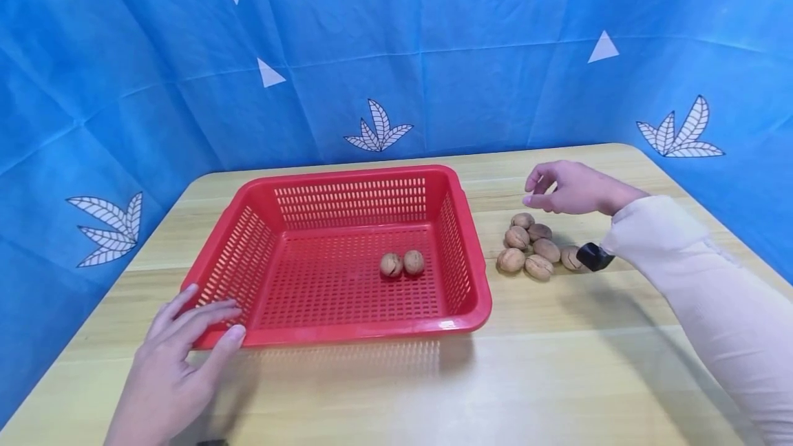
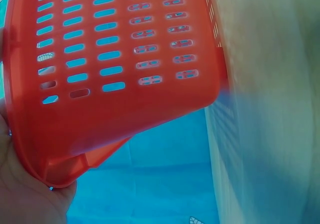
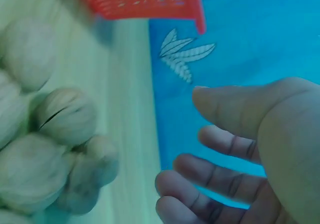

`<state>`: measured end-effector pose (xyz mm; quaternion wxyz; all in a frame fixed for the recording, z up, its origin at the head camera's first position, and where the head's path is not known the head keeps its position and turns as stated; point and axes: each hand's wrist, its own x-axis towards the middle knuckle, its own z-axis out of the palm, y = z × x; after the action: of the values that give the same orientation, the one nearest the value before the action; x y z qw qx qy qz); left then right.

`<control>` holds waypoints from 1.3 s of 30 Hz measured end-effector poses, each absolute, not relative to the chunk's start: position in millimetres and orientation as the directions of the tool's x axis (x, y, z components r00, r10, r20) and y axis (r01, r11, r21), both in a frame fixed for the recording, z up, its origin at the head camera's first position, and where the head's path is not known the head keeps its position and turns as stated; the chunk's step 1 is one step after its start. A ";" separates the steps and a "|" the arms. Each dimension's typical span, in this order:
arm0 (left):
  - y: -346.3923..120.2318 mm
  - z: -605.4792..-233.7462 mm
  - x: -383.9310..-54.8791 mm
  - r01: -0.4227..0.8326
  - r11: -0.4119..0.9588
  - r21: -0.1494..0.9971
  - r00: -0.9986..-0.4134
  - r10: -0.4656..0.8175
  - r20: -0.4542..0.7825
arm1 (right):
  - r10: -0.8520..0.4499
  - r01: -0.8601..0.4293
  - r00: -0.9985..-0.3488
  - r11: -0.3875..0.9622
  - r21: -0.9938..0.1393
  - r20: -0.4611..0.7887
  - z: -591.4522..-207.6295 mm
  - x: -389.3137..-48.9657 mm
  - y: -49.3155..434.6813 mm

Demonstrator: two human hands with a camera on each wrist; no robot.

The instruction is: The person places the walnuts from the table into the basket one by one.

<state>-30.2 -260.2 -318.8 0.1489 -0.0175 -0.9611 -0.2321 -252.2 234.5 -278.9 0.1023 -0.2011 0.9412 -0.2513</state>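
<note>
A red plastic basket [image 1: 347, 336] with slotted sides stands on the table, two walnuts [image 1: 403, 263] on its floor. My left hand [image 1: 173, 363] grips its near left corner, fingers over the rim and thumb along the front edge. The left wrist view shows the slotted outer wall [image 2: 115, 114] beside that hand [image 2: 30, 184]. To the basket's right lies a loose pile of several walnuts [image 1: 537, 250]. Just above and behind the pile, my right hand [image 1: 566, 188] hovers with loosely bent fingers and nothing in them; thumb and fingers are apart in the right wrist view.
The pale wooden table [image 1: 557, 377] extends around the basket and pile. A blue cloth [image 1: 483, 54] with white leaf and triangle prints hangs behind the table and at its sides. A black wrist device [image 1: 595, 257] on the right sleeve overlaps the pile's right end.
</note>
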 end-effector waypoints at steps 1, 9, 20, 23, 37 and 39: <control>-260.1 -318.9 -30.2 0.101 0.893 0.440 -0.955 -0.037 0.293 | -0.432 -0.327 -0.896 0.798 -0.507 -0.101 -282.2 -252.6 236.3; -259.1 -317.1 -31.6 0.079 0.899 0.431 -0.957 -0.052 0.285 | -0.428 -0.316 -0.890 0.828 -0.463 -0.156 -306.5 -256.1 247.7; -259.3 -318.1 -31.1 0.070 0.899 0.432 -0.957 -0.062 0.283 | -0.458 -0.320 -0.864 0.820 -0.475 -0.210 -319.6 -255.1 249.2; -259.2 -318.1 -31.0 0.070 0.900 0.431 -0.957 -0.061 0.284 | -0.468 -0.335 -0.862 0.815 -0.472 -0.196 -320.7 -255.3 248.1; -259.4 -317.1 -28.8 0.067 0.899 0.433 -0.959 -0.062 0.276 | -0.452 -0.316 -0.869 0.821 -0.475 -0.204 -319.9 -255.6 245.9; -258.0 -316.3 -29.7 0.067 0.899 0.433 -0.958 -0.063 0.279 | -0.458 -0.321 -0.865 0.820 -0.474 -0.206 -317.7 -255.9 246.7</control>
<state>-29.7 -258.0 -316.3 0.1446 -0.0010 -0.9636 -0.2249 -255.9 246.7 -317.7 0.1572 -0.2071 0.9408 -0.2175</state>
